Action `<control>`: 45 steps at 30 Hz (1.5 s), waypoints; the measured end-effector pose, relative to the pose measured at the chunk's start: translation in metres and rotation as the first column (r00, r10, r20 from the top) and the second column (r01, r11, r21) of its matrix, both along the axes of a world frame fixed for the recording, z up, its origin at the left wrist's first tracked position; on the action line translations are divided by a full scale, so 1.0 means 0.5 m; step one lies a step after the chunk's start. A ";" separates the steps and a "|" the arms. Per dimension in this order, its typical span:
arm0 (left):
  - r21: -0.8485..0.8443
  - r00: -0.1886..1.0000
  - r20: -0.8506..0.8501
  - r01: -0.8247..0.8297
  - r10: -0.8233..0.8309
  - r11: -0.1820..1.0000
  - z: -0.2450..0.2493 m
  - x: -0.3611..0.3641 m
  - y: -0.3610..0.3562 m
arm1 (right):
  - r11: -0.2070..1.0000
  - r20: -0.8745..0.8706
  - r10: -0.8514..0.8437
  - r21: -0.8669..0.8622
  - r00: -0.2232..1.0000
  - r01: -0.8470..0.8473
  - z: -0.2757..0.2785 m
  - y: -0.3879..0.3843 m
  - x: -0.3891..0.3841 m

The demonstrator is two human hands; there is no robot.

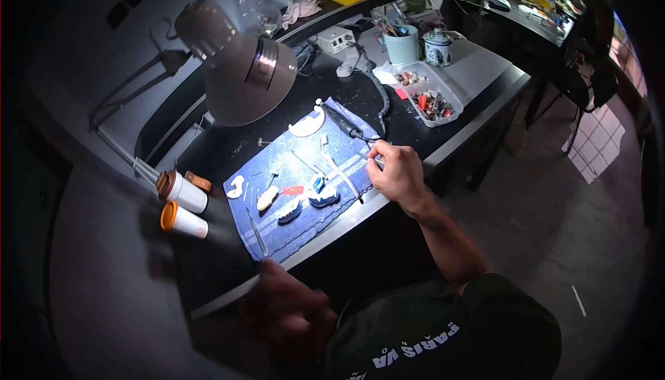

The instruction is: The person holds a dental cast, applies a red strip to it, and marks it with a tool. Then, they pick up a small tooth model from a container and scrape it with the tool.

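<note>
My right hand (pixel 398 175) is closed in a pinch at the right edge of a blue towel (pixel 284 151). A thin, slender tool (pixel 378 162) shows between its fingertips. Below the towel's near left corner, my left hand (pixel 287 304) is dark and smeared by motion. Closest to it lie metal tweezers (pixel 256 232). Two blue-and-white dental models (pixel 323 194) (pixel 289 211) rest on the towel, beside a yellowish dental piece (pixel 267 198) and a red strip (pixel 292 190). A white-handled brush (pixel 339 166) lies nearer my right hand, with a black handpiece (pixel 343 121) behind it.
A desk lamp (pixel 253 82) overhangs the towel. Two lidded cups (pixel 185 193) (pixel 185 219) are at the left. Toward the back right are a plastic tray (pixel 443 118) of small pieces, a holder (pixel 402 47) with tools, a mug (pixel 438 49) and a control box (pixel 336 39).
</note>
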State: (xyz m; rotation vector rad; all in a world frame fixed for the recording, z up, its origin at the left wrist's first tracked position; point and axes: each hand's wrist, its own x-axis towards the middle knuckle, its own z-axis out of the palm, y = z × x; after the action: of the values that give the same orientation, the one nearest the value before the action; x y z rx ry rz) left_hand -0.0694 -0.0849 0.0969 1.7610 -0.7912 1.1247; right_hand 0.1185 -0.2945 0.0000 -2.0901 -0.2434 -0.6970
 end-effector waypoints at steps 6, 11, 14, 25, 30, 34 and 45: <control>0.140 0.952 -0.155 0.286 -0.264 0.948 0.109 -0.082 -0.067 | 0.999 -0.049 0.007 -0.042 0.999 -0.009 0.013 -0.003 -0.005; 0.126 0.932 -0.082 0.361 -0.353 0.924 0.127 -0.103 -0.096 | 0.999 -0.067 0.017 -0.032 0.998 -0.019 0.009 -0.002 -0.002; 0.165 0.905 -0.065 0.424 -0.420 0.890 0.128 -0.073 -0.104 | 1.000 -0.070 0.010 -0.028 0.997 -0.012 0.010 -0.005 -0.001; -0.289 0.818 -0.059 0.535 -0.572 0.794 0.023 -0.041 -0.126 | 1.000 -0.013 0.021 0.012 1.000 -0.021 0.006 -0.001 -0.002; -0.410 0.763 0.022 0.596 -0.646 0.691 0.009 -0.065 -0.134 | 0.999 -0.005 0.036 -0.003 0.999 -0.036 0.007 -0.004 -0.002; -0.456 0.760 0.023 0.586 -0.649 0.670 0.009 -0.073 -0.145 | 0.999 0.035 0.045 0.004 0.998 -0.046 0.001 -0.004 0.001; -0.521 0.773 0.153 0.593 -0.616 0.614 -0.018 -0.077 -0.177 | 0.998 0.020 0.058 -0.005 0.998 -0.058 0.001 -0.006 -0.002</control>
State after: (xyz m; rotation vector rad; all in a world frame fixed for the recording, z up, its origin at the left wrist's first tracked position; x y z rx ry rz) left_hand -0.1078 -0.1736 0.0877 0.9053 -0.8457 0.7299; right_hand 0.1175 -0.2973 0.0007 -2.0723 -0.3158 -0.6834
